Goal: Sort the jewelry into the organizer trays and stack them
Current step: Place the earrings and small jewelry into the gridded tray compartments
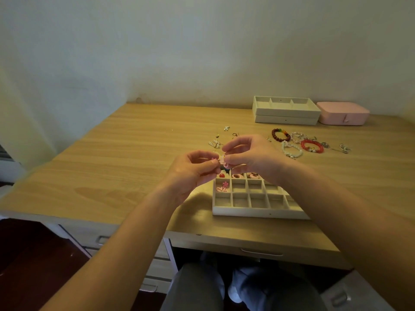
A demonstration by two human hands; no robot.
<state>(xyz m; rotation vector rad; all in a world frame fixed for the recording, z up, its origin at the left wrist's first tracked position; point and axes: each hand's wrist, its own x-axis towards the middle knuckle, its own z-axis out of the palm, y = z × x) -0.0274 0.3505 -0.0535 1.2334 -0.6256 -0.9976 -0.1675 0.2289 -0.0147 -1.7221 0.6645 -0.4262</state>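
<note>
pinched by the left grip and right grip together, a small pink piece is held just above the tray, likely being separated before a compartment is chosen; bracelets lie unsorted on the desk.

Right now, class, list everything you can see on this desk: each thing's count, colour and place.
desk: one, light wood
grid tray: one, cream, near edge; pink and red pieces in its far cells
stacked trays: two, cream, far right
box: one, pink, right of the stacked trays
bracelets: four, dark red, clear, red, white, right of the hands
loose small pieces: several, silvery and gold, beyond the hands
pink piece: one, pinched between both hands
left hand: one, over the tray's far-left corner
right hand: one, beside it
</note>
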